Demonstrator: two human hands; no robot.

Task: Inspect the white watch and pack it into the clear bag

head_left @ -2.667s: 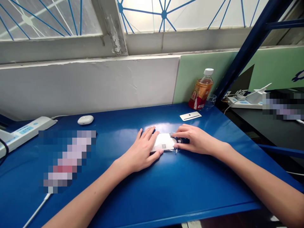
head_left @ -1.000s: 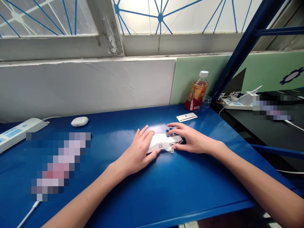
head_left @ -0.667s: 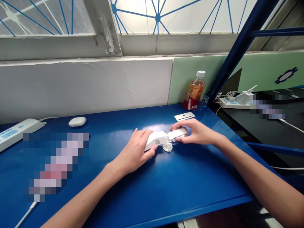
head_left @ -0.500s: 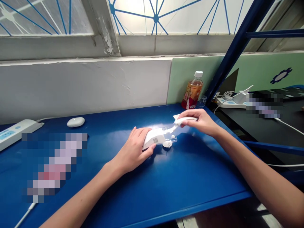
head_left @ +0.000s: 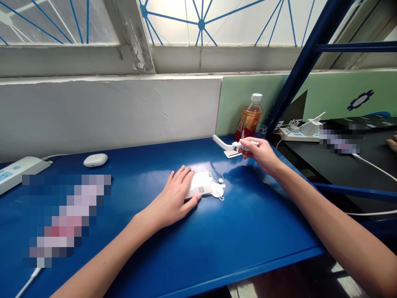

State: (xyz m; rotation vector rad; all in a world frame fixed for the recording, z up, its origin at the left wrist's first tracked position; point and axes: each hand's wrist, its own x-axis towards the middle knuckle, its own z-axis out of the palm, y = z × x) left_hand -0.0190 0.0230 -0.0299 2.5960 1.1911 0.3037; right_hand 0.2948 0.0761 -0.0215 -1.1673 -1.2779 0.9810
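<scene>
My left hand lies on a clear plastic bag with a white label, pressing it onto the blue table, thumb at the bag's near edge. A small white round piece shows inside the bag's right end. My right hand is raised above the table's far right part and pinches a long white angled plastic part, which points left. A white card lies on the table just under that part.
A bottle of amber drink stands at the back right by a blue frame post. A white earbud case and a power strip lie at the left. Another power strip and cables sit on the dark bench to the right.
My right hand has drawn the white angled part out of the bag and lifted it up and to the right. My left hand stayed on the bag, which now lies flatter.
</scene>
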